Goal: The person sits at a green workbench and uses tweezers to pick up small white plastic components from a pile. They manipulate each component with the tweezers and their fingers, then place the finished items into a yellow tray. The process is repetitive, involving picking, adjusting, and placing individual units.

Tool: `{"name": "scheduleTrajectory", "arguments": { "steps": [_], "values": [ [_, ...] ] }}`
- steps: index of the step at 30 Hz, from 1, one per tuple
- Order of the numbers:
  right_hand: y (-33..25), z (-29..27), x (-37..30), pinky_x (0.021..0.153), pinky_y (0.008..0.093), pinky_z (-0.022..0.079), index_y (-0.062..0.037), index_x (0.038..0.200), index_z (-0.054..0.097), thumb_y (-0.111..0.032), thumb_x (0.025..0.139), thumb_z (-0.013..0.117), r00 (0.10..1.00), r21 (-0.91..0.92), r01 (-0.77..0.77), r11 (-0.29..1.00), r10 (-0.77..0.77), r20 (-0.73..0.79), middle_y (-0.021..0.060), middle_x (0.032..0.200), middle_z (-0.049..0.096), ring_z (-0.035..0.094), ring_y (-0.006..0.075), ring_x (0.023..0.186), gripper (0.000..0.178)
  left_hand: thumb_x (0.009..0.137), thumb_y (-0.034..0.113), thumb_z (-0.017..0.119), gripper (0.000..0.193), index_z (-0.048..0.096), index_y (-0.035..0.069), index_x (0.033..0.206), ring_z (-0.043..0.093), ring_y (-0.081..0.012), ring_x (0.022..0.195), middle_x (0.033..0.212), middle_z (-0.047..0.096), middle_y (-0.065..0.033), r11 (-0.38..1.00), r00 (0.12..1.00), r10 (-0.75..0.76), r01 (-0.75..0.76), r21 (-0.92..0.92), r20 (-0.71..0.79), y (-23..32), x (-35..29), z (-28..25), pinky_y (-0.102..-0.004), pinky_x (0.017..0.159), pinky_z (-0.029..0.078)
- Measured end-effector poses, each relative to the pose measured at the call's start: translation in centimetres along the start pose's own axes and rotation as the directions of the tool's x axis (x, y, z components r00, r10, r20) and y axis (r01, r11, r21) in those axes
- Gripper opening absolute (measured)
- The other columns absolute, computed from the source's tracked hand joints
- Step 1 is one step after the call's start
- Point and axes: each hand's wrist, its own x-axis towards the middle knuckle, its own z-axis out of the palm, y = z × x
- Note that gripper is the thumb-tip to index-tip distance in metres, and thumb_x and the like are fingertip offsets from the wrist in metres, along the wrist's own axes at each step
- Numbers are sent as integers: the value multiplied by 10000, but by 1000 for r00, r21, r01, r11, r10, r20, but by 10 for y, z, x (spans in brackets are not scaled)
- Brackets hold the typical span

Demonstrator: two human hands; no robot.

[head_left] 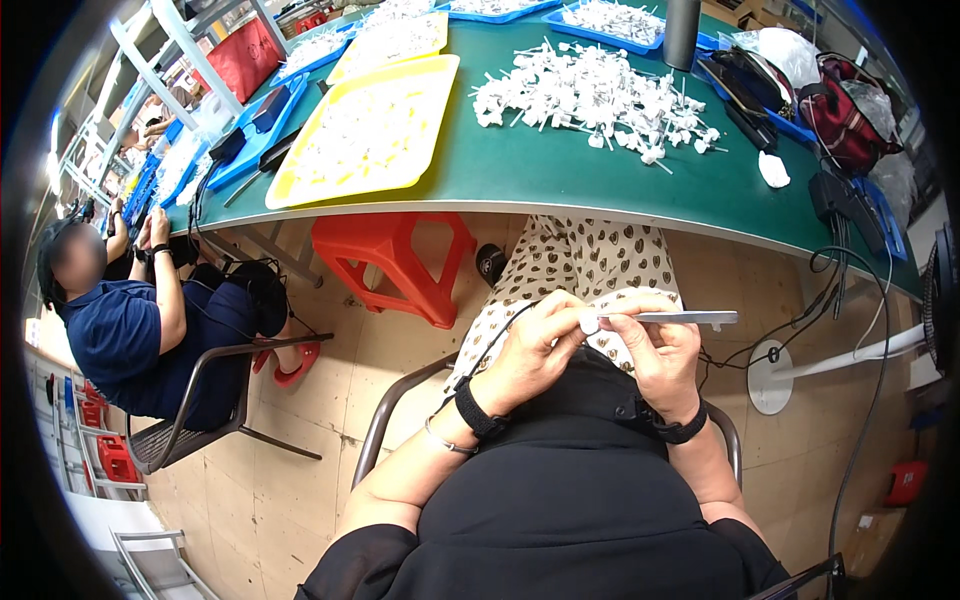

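My left hand [540,350] is closed in a pinch on a small white plastic part [589,322] in front of my chest, above my lap. Beside it, my right hand [662,360] grips a slim, flat silver-grey tool [695,317], whose squared end points right. Its working end lies hidden among the fingers, so its exact kind does not show. The fingertips of both hands meet near the white part. Across the green table [540,180] lies a loose pile of white plastic parts with thin stems [600,100], beyond my hands.
A yellow tray [425,150] with small pieces sits left on the table; blue trays [600,35] stand behind. Under the table is a red stool [385,265]. A co-worker [130,320] sits at left. Cables [840,260] hang at right near a fan stand [770,378].
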Motion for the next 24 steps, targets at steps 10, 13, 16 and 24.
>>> {"name": "scheduleTrajectory", "arguments": {
  "steps": [10, 13, 16, 24],
  "values": [
    [0, 2, 1, 641, 256, 521, 25, 961, 734, 24, 930, 723, 1000, -7, -3, 1000, 3, 5, 78, 839, 717, 672, 136, 732, 33, 938, 54, 730, 74, 744, 70, 1009, 668, -226, 760, 918, 693, -60, 999, 1000, -13, 13, 36, -16, 3, 0, -1, -317, 647, 506],
    [0, 2, 1, 651, 257, 531, 22, 964, 731, 17, 938, 720, 1000, -14, 5, 1000, -5, 4, 79, 852, 719, 678, 139, 742, 29, 933, 49, 731, 80, 745, 71, 1009, 667, -228, 759, 919, 693, -61, 999, 1000, -17, 18, 28, -23, 3, -1, 0, -318, 646, 505],
    [-2, 3, 0, 667, 277, 538, 13, 962, 727, 12, 937, 722, 1000, -39, 25, 999, -24, 4, 85, 864, 725, 685, 162, 758, 25, 931, 42, 728, 90, 745, 71, 1015, 666, -231, 756, 918, 693, -61, 999, 1000, -12, 13, 30, -27, 1, -1, 0, -318, 647, 506],
    [-11, -3, 7, 725, 325, 533, -8, 969, 725, 12, 907, 738, 977, -237, 196, 952, -169, 129, 92, 893, 730, 687, 237, 794, 66, 934, 0, 711, 130, 731, 29, 1059, 669, -211, 801, 960, 690, -77, 1000, 1000, 5, -5, -18, -2, -6, -3, 2, -310, 674, 520]
  ]
}}
